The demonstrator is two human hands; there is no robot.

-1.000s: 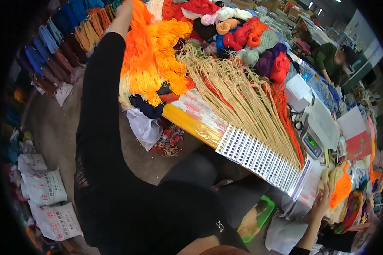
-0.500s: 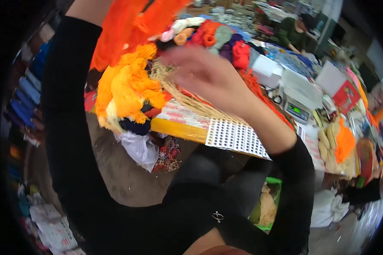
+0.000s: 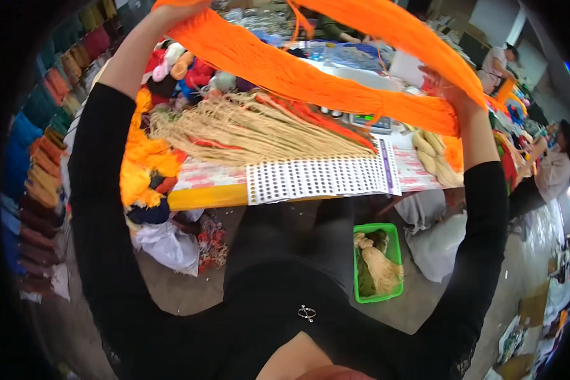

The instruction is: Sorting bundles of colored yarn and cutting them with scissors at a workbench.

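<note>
A large skein of orange yarn (image 3: 285,73) is stretched as a loop between my raised hands, above the table. My left hand (image 3: 185,5), partly cut off by the top edge, holds the skein's left end. At the other end my right hand (image 3: 451,92) is inside the loop, yarn passing round it and over its wrist, fingers partly curled. Below the skein lie long bundles of beige yarn (image 3: 221,130) with red strands (image 3: 323,117) beside them. A white card with rows of dark dots (image 3: 316,179) lies along the table's front edge.
Yellow-orange yarn (image 3: 147,166) and coloured skeins (image 3: 199,73) crowd the table's left. A scale (image 3: 375,120) stands behind the beige yarn. On the floor are a green basket (image 3: 399,253) of yarn and white sacks (image 3: 440,247). Other people (image 3: 554,168) are on the right.
The orange skein has gone from hanging at the upper left to being spread across between both hands. My right hand has moved rightward into its loop. The view has shifted too.
</note>
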